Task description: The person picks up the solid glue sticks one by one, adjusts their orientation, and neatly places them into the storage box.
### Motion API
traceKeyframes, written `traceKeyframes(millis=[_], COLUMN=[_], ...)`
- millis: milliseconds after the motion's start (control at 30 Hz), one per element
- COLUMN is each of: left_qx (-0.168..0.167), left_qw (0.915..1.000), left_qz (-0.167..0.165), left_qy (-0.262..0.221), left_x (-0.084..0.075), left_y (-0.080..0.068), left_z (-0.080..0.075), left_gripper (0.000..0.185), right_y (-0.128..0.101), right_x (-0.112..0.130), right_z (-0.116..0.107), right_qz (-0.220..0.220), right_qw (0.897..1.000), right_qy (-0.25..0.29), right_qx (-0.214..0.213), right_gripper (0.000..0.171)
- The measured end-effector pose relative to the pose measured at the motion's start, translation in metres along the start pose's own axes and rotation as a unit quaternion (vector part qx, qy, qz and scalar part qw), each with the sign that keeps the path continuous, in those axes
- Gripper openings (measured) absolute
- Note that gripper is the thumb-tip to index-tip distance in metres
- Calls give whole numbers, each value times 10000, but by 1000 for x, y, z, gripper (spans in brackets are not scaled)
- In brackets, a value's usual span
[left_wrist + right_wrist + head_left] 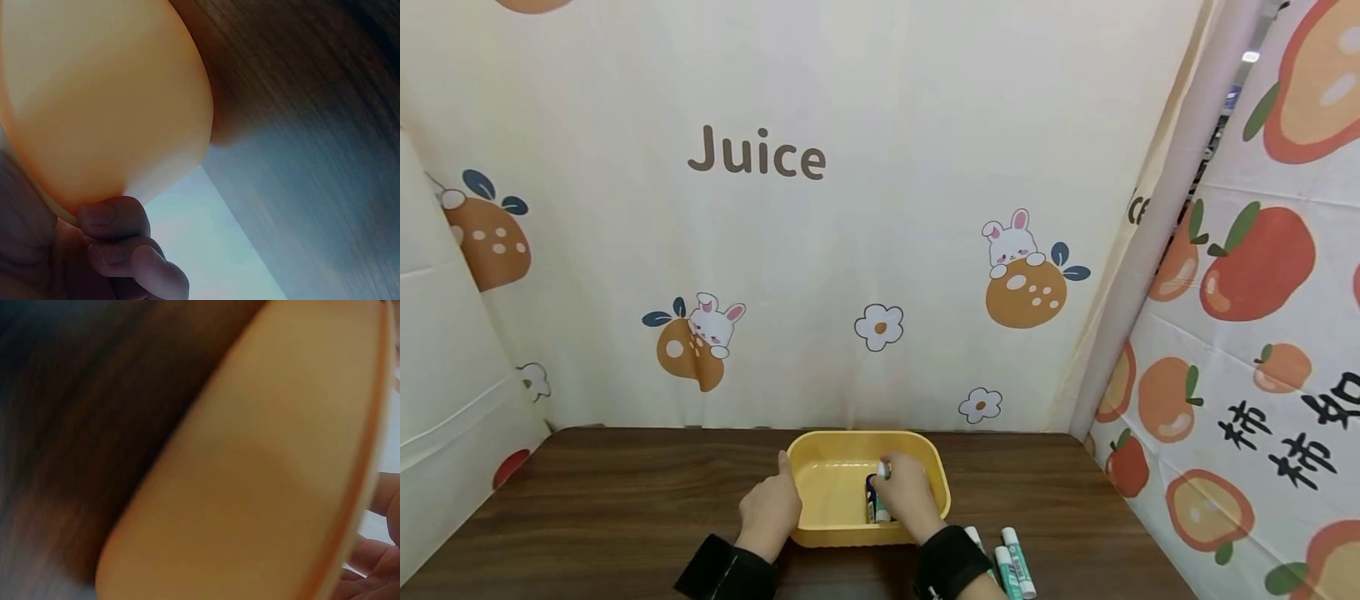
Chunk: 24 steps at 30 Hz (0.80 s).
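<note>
A yellow plastic basin point(820, 538) sits on the table. My left hand point(771, 507) grips its left rim, with the thumb pointing up in the head view. In the left wrist view, the curled fingers point(115, 215) press against the basin's outer wall. Reaching over the near right side, my right hand point(910, 492) is inside the basin and pinches a white-and-green glue stick point(882, 505). A dark blue tube point(870, 492) stands right beside that stick. The basin's wall point(250, 462) hides most of the right hand in the right wrist view.
Several white-and-green glue sticks point(1017, 560) lie on the brown wooden table point(647, 492), right of the basin and near my right wrist. A printed curtain point(790, 267) hangs behind the table, and another cloth point(1247, 400) closes off the right side.
</note>
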<state>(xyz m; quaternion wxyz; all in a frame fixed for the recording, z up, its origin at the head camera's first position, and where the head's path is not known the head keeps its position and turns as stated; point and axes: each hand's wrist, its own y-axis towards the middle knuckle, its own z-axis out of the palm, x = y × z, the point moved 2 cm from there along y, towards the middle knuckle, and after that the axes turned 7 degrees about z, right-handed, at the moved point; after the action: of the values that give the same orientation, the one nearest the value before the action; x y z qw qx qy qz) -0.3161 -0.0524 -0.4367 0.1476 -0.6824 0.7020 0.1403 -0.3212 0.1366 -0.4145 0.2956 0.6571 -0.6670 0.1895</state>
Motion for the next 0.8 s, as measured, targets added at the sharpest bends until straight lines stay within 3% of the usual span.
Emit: traceKeyframes(millis=[167, 400, 600, 800], left_qx=[-71, -150, -234, -327], left_qw=[10000, 9999, 9997, 9993], left_qz=[5, 54, 110, 151], left_qy=[17, 30, 20, 11], left_x=[-1, -1, 0, 0], left_y=[1, 1, 1, -1], left_z=[2, 2, 2, 1], left_gripper=[57, 56, 55, 54], right_y=[-4, -5, -4, -6], right_x=[2, 8, 9, 8], right_z=[18, 31, 36, 36], right_qz=[-135, -298, -115, -38], right_qw=[9997, 9970, 9936, 9930], right_qy=[-37, -712, -1114, -1164], right_qx=[176, 85, 147, 211], right_gripper=[30, 26, 25, 16])
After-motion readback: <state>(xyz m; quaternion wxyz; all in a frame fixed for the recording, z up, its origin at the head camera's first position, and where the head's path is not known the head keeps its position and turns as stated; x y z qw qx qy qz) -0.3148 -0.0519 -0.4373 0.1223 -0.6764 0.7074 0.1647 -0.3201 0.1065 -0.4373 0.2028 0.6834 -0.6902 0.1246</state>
